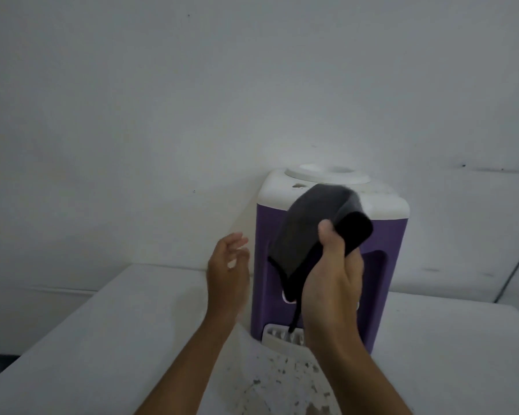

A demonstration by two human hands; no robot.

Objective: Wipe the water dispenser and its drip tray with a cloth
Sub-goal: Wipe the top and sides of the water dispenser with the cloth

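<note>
Right hand (pixel 331 277) is gripping a dark grey cloth (pixel 309 229) in front of the purple and white water dispenser (pixel 327 253).

The dispenser is standing on a white counter (pixel 108 330), lying toward five o'clock of the frame's centre, with its white top (pixel 381 205) showing behind the cloth. The right hand's fingers are curling round one bunched end of the cloth, thumb pointing toward twelve o'clock, while the rest is draping over toward ten o'clock and a thin dark strand is dangling toward six o'clock onto the white drip tray (pixel 277 336) at the dispenser's base. The left hand (pixel 226 274) is hovering just beside the dispenser at its nine o'clock side, fingers loosely spread and holding nothing. Dark specks are dotting the counter at six o'clock of the tray.
</note>
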